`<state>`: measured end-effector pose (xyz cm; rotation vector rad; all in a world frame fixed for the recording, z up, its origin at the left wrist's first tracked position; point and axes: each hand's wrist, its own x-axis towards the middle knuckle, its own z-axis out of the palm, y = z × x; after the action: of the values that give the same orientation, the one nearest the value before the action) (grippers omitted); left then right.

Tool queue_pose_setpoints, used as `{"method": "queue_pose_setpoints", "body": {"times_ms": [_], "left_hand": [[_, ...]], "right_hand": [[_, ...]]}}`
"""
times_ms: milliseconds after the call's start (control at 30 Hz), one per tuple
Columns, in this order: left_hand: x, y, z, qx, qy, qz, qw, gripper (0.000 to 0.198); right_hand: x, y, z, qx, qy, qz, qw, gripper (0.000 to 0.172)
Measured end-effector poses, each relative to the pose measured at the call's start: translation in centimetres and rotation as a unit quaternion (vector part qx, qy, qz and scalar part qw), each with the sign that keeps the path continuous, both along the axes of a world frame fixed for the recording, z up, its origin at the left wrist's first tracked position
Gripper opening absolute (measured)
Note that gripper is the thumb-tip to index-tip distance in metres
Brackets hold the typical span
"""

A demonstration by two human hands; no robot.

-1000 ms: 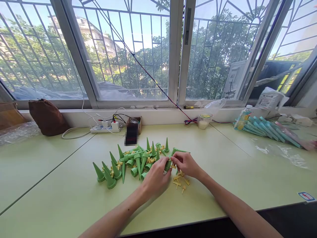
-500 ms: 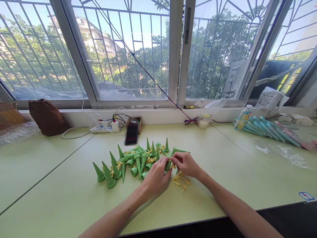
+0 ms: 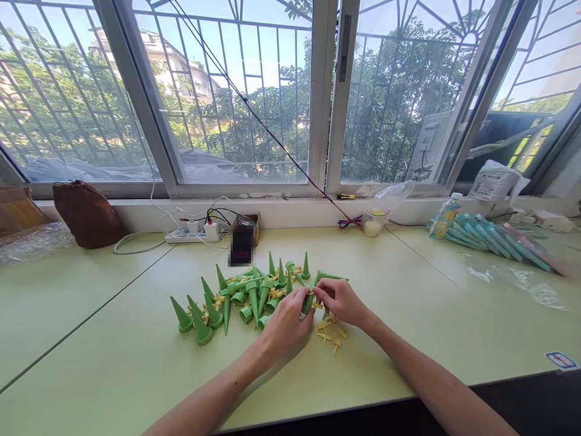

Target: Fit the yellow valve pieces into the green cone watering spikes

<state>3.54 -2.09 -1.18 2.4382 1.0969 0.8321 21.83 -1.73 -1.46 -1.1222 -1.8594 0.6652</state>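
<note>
My left hand (image 3: 287,324) is closed round a green plastic watering spike (image 3: 307,304), whose cap end shows between the hands. Against it, my right hand (image 3: 341,301) pinches a small yellow plastic valve (image 3: 311,293), partly hidden by the fingers. To the left lies a pile of green cone-shaped spikes (image 3: 252,297), some standing point up, others on their sides, with small yellow pieces (image 3: 273,294) mixed in. Several loose T-shaped yellow valves (image 3: 324,336) are scattered on the table just below my right hand.
The pale green table (image 3: 136,339) runs under a window. Along its back are a brown bag (image 3: 88,215), a power strip (image 3: 190,235), a small box with a blurred dark object (image 3: 241,247), a plastic cup (image 3: 373,224), a bottle (image 3: 445,216) and teal packets (image 3: 494,235).
</note>
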Motion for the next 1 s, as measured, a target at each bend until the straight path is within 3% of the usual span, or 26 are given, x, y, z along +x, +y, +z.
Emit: {"method": "queue_pose_setpoints", "body": {"times_ms": [1000], "left_hand": [[-0.03, -0.1, 0.23, 0.022, -0.016, -0.001, 1.0, 0.02]], "right_hand": [[0.03, 0.09, -0.3, 0.005, 0.006, 0.004, 1.0, 0.036]]}}
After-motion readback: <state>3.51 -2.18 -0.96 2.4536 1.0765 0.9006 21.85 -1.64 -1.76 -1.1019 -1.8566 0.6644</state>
